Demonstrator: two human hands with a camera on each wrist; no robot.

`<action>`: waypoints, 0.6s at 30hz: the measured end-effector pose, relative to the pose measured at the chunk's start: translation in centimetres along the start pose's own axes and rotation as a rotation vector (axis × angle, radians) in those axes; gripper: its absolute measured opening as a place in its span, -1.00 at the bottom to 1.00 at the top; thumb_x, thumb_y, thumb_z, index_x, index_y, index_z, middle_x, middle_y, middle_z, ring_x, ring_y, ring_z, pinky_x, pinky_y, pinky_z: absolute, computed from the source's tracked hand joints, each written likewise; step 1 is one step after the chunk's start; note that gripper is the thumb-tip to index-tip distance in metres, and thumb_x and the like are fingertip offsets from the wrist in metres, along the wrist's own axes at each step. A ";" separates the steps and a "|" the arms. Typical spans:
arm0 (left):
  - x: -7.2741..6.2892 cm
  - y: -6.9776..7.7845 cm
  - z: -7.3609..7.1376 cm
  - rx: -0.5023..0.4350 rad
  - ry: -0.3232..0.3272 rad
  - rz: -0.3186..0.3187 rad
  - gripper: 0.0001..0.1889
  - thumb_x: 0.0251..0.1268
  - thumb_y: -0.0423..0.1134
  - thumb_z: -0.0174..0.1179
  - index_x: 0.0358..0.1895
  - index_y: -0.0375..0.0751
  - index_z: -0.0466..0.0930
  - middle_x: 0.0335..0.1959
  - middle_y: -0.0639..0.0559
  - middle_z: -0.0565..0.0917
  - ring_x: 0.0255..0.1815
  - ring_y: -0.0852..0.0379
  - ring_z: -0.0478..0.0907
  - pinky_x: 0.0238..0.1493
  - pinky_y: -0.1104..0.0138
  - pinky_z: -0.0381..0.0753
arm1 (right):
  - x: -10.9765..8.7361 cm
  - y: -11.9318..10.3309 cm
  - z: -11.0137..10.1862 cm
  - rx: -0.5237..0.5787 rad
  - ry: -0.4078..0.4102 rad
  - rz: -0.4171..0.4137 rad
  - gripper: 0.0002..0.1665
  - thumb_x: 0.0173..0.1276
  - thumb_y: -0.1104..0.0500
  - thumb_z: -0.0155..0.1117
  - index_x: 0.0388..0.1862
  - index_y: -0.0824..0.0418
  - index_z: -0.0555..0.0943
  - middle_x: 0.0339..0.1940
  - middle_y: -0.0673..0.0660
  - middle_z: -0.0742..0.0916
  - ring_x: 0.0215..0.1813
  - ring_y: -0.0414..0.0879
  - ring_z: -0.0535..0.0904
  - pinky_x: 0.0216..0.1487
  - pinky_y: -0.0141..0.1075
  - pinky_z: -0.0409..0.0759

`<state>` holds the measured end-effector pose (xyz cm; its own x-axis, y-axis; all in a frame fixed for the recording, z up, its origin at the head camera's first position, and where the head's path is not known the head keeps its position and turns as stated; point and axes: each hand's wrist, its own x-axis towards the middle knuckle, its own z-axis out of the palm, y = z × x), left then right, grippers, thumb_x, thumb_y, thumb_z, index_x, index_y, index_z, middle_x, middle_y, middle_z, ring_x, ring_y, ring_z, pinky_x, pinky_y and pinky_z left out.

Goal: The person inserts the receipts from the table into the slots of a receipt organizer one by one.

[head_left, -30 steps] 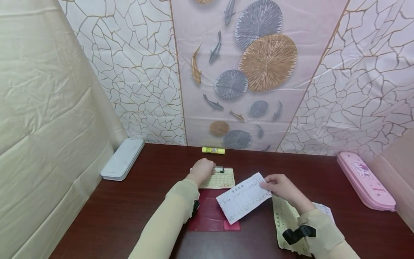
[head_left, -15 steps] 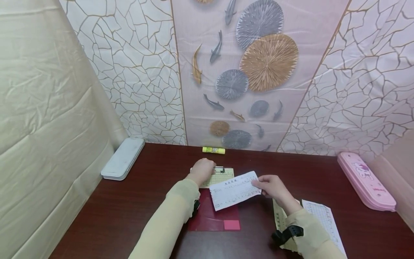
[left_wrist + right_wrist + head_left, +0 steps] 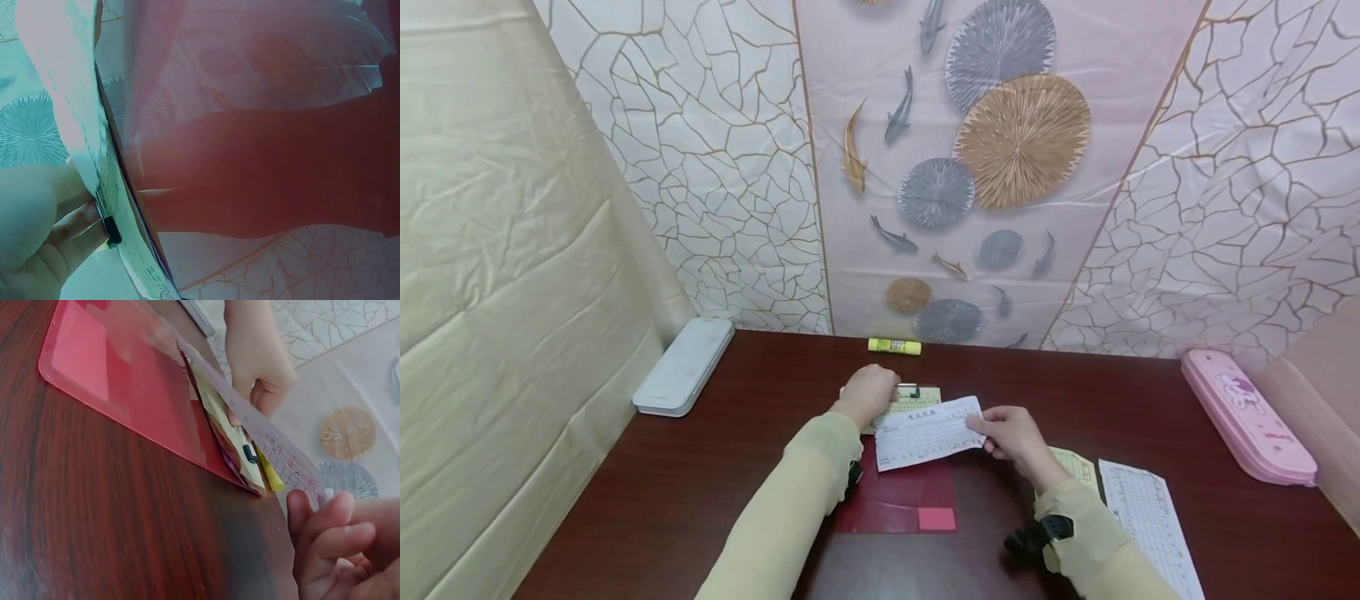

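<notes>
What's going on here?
A person's left hand holds the black-and-silver clip of a red translucent plastic clipboard bearing pale-yellow printed paper. The right hand pinches a white rectangular paper slip over the board, not yet under the clip. To the right, a white printed sheet and a pale-yellow printed sheet lie on the dark-brown table.

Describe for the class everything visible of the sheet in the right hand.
The white sheet, paper by its look, bears a printed heading and grid, too small to read. The right hand pinches its right edge, holding it slanted over yellow paper and the red clipboard; whether it touches them is unclear.
</notes>
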<state>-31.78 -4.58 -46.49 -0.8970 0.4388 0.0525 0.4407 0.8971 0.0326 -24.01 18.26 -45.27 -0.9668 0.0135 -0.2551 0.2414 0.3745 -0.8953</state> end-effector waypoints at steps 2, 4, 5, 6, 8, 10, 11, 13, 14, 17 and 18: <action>0.0 0.0 -0.1 -0.013 -0.013 -0.002 -0.88 0.27 -0.14 0.24 -0.26 -0.06 0.71 -0.36 0.13 0.71 -0.23 0.15 0.63 -0.09 0.33 0.60 | 0.1 0.0 0.3 0.022 -0.007 0.007 -0.67 0.29 0.22 0.29 -0.16 0.52 0.56 -0.70 0.04 0.55 -0.72 -0.26 0.36 -0.69 -0.50 0.30; -0.1 0.0 -0.2 -0.028 -0.028 -0.006 -0.91 0.27 -0.17 0.24 -0.27 -0.05 0.70 -0.35 0.14 0.70 -0.20 0.16 0.62 -0.06 0.33 0.59 | 0.2 -0.1 0.7 0.042 -0.010 0.017 -0.68 0.30 0.23 0.27 -0.15 0.52 0.55 -0.69 0.05 0.56 -0.72 -0.27 0.37 -0.70 -0.50 0.33; -0.2 0.0 -0.3 -0.032 -0.035 -0.008 -0.91 0.27 -0.18 0.24 -0.26 -0.04 0.70 -0.33 0.14 0.70 -0.19 0.16 0.61 -0.05 0.32 0.58 | 0.3 -0.1 0.9 0.051 -0.011 0.027 -0.68 0.31 0.23 0.27 -0.15 0.52 0.54 -0.68 0.06 0.56 -0.72 -0.27 0.38 -0.70 -0.50 0.35; -0.3 0.0 -0.4 -0.041 -0.042 -0.013 -0.92 0.27 -0.19 0.24 -0.26 -0.04 0.70 -0.32 0.14 0.70 -0.17 0.16 0.61 -0.04 0.32 0.58 | 0.4 -0.1 1.1 0.062 -0.014 0.035 -0.68 0.31 0.24 0.26 -0.14 0.52 0.54 -0.68 0.06 0.57 -0.72 -0.27 0.39 -0.70 -0.50 0.38; -0.4 0.0 -0.5 -0.059 -0.050 -0.023 -0.93 0.27 -0.22 0.23 -0.26 -0.04 0.69 -0.30 0.14 0.70 -0.14 0.16 0.59 -0.01 0.31 0.56 | 0.5 -0.2 1.5 0.078 -0.015 0.054 -0.68 0.31 0.23 0.26 -0.12 0.51 0.53 -0.63 0.09 0.59 -0.72 -0.27 0.42 -0.68 -0.48 0.44; -0.4 0.0 -0.5 -0.063 -0.044 -0.026 -0.92 0.28 -0.21 0.23 -0.25 -0.04 0.70 -0.28 0.13 0.70 -0.11 0.15 0.59 0.01 0.30 0.56 | 0.7 -0.3 2.0 0.084 -0.014 0.068 -0.66 0.31 0.22 0.27 -0.10 0.49 0.53 -0.58 0.11 0.62 -0.71 -0.26 0.44 -0.66 -0.46 0.48; -0.3 0.0 -0.5 -0.063 -0.041 -0.025 -0.93 0.27 -0.22 0.23 -0.25 -0.04 0.70 -0.29 0.13 0.70 -0.12 0.15 0.59 0.01 0.30 0.56 | 0.8 -0.3 2.1 0.087 -0.014 0.074 -0.66 0.31 0.21 0.27 -0.09 0.49 0.53 -0.55 0.12 0.63 -0.71 -0.25 0.45 -0.65 -0.46 0.50; -0.3 -0.1 -0.4 -0.062 -0.033 -0.021 -0.93 0.26 -0.22 0.25 -0.26 -0.04 0.70 -0.29 0.13 0.71 -0.12 0.14 0.60 0.00 0.30 0.57 | 0.8 -0.5 2.5 0.089 -0.012 0.084 -0.66 0.31 0.21 0.28 -0.09 0.47 0.53 -0.50 0.15 0.64 -0.70 -0.23 0.47 -0.63 -0.44 0.52; -0.3 -0.1 -0.4 -0.058 -0.031 -0.017 -0.93 0.26 -0.22 0.25 -0.26 -0.04 0.71 -0.29 0.12 0.71 -0.13 0.14 0.61 -0.01 0.31 0.57 | 0.8 -0.5 2.6 0.090 -0.012 0.090 -0.66 0.31 0.21 0.28 -0.09 0.47 0.53 -0.49 0.16 0.65 -0.70 -0.23 0.47 -0.62 -0.43 0.53; -0.2 -0.1 -0.3 -0.046 -0.030 -0.006 -0.91 0.27 -0.18 0.24 -0.27 -0.05 0.70 -0.30 0.12 0.71 -0.15 0.14 0.61 -0.03 0.32 0.58 | 0.9 -0.5 3.0 0.102 -0.018 0.101 -0.67 0.32 0.22 0.26 -0.08 0.48 0.52 -0.49 0.17 0.64 -0.70 -0.23 0.48 -0.62 -0.43 0.54; -0.2 0.0 -0.3 -0.044 -0.031 -0.004 -0.91 0.27 -0.18 0.24 -0.27 -0.05 0.70 -0.30 0.11 0.71 -0.16 0.14 0.62 -0.03 0.32 0.58 | 0.9 -0.5 3.2 0.108 -0.018 0.105 -0.67 0.32 0.23 0.26 -0.09 0.48 0.51 -0.50 0.17 0.64 -0.70 -0.23 0.48 -0.62 -0.43 0.54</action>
<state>-31.57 -4.75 -46.16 -0.8991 0.4373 0.0214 0.4376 0.8959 0.0771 -24.77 15.14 -46.20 -0.9345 0.0305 -0.3548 0.3495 0.2698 -0.8973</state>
